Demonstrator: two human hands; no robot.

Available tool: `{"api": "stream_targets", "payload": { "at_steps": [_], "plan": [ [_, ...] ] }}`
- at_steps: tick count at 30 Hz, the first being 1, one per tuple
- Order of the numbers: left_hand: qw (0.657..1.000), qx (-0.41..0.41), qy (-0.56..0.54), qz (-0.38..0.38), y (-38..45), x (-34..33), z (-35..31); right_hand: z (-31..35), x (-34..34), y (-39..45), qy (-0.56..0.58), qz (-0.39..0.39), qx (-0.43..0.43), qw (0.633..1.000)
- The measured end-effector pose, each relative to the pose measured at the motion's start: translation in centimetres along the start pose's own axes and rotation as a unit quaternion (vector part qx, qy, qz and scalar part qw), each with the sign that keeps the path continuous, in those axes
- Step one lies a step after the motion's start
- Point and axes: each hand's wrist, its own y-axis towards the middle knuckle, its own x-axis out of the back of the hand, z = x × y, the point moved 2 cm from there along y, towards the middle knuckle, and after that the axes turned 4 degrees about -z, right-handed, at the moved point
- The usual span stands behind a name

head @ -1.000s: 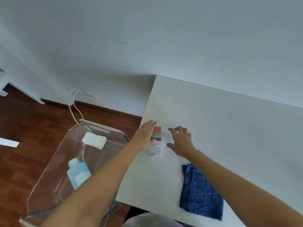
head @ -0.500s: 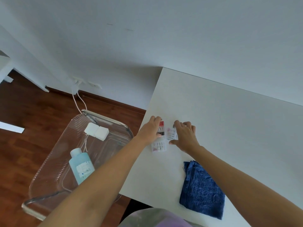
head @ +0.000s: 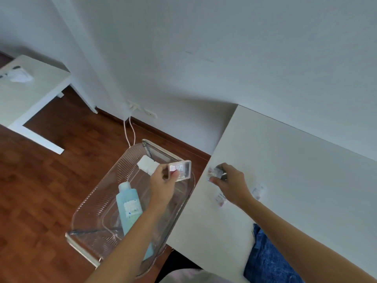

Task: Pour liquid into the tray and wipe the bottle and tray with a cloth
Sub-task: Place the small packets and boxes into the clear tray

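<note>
A clear ribbed plastic tray [head: 95, 199] stands left of the white table [head: 295, 170]. In it lies a light blue bottle [head: 128, 205] with a white label, its cap pointing away from me. My left hand [head: 163, 180] holds a small clear box [head: 180, 170] above the tray's right side. On the table near its left edge, my right hand [head: 230, 182] grips another small clear item [head: 216, 172]. A blue cloth [head: 267, 260] lies folded on the table near me, partly under my right forearm.
Two white pads [head: 148, 165] lie at the tray's far end. Two small labelled items [head: 258, 190] rest on the table by my right wrist. White cables [head: 130, 129] run from a wall socket to the wooden floor. A second white table [head: 26, 97] stands far left.
My left hand has lifted a small clear box off the table and carried it left over the tray. My right hand has closed on another small item. The view has swung left.
</note>
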Motion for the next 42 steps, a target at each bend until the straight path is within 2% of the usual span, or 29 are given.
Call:
{"api": "stream_targets", "payload": {
  "at_steps": [3, 6, 9, 14, 23, 28, 35, 42],
  "plan": [
    [0.989, 0.117, -0.023, -0.082, 1.4, 3.1, 3.1, 2.4, -3.0, 0.1, 0.008, 0.04, 0.02, 0.999],
    [0.959, 0.256, -0.057, -0.11, 2.5, 4.0, 6.6, 3.8, -6.4, 0.2, -0.002, 0.083, 0.02, 0.996],
    [0.918, 0.362, -0.133, -0.095, 3.5, 3.3, 9.0, 4.3, -9.8, 0.5, -0.033, 0.115, 0.005, 0.993],
    [0.878, 0.436, -0.188, -0.053, 5.0, 1.1, 10.8, 4.5, -14.8, 1.9, -0.114, 0.167, -0.043, 0.978],
    [0.863, 0.483, -0.147, -0.029, 7.4, -0.3, 12.9, 2.0, -19.6, 5.2, -0.177, 0.154, -0.224, 0.946],
    [0.874, 0.472, -0.107, -0.029, 8.4, -0.5, 13.5, 1.2, -20.5, 6.3, -0.151, 0.125, -0.281, 0.94],
    [0.886, 0.461, -0.045, -0.035, 9.6, -0.4, 13.1, 1.0, -21.9, 6.1, -0.073, 0.071, -0.338, 0.936],
    [0.897, 0.442, -0.001, -0.019, 9.0, 0.4, 11.8, 1.6, -20.8, 5.8, -0.02, 0.083, -0.324, 0.942]
  ]
}}
